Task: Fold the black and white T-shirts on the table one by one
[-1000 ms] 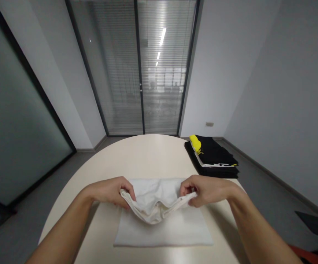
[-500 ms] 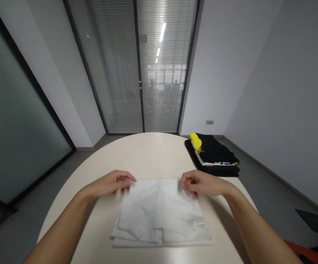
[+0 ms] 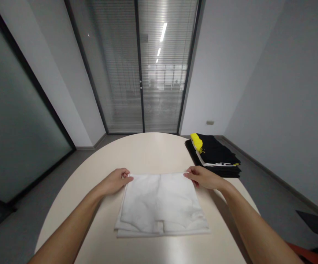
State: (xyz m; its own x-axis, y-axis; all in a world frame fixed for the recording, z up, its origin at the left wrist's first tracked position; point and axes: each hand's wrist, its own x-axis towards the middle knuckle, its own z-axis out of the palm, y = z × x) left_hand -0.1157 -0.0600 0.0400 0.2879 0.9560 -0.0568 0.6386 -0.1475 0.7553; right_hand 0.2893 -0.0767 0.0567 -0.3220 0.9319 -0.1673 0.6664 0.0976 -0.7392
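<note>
A folded white garment (image 3: pixel 161 205) lies flat on the round pale table, its layers showing along the near edge and a crease down its middle. My left hand (image 3: pixel 117 180) pinches its far left corner between thumb and fingers. At the far right corner, my right hand (image 3: pixel 203 177) grips the cloth the same way. The fingers under the cloth are partly hidden.
The table (image 3: pixel 148 152) has a rounded far edge. On its right side sits a stack of folded dark clothes (image 3: pixel 216 152) with a yellow patch on top. Beyond are glass panels with blinds (image 3: pixel 161 102). A black and red object (image 3: pixel 307 253) shows at lower right.
Both hands have closed on the garment's far corners. The garment has shifted slightly away from me, and its near edge now lies farther up the table.
</note>
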